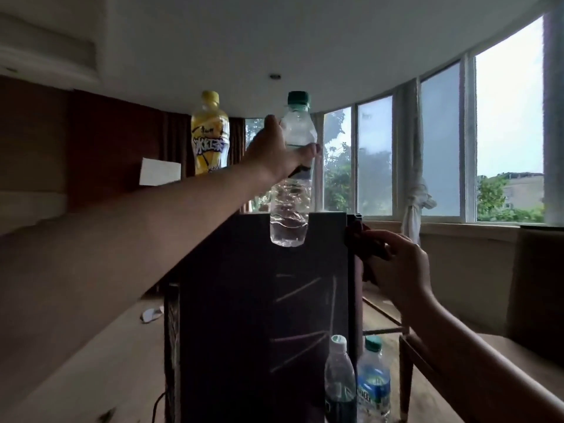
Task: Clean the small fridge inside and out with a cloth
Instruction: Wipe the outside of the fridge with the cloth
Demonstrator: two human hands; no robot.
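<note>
Small black box-shaped fridge (pixel 244 300) fills the middle of my feed, standing upright on a pale wooden surface (pixel 100 361), with the camera low and close to its dark front face. I judge the job to be at an early stage: the top has bottles to come off before it can be wiped, and nothing I can see shows the inside opened or done. The face looks dim, with a few faint slanted streaks on it; whether those are smears or reflections I cannot tell. The left hand (pixel 274 151) has its fingers and thumb wrapped round the middle of a clear plastic water bottle with a green cap (pixel 290 215), held upright in front of the fridge's top edge, its base touching nothing I can see. A yellow plastic drink bottle (pixel 210 138) appears to stand on the top further back, its base hidden by the forearm. A white-capped plastic bottle (pixel 339 380) and a green-capped plastic bottle with a blue label (pixel 374 383) stand just beside the lower right corner. The right hand (pixel 399 270) presses a dark red cloth (pixel 370 242) against the top right corner, fingers curled onto it.
</note>
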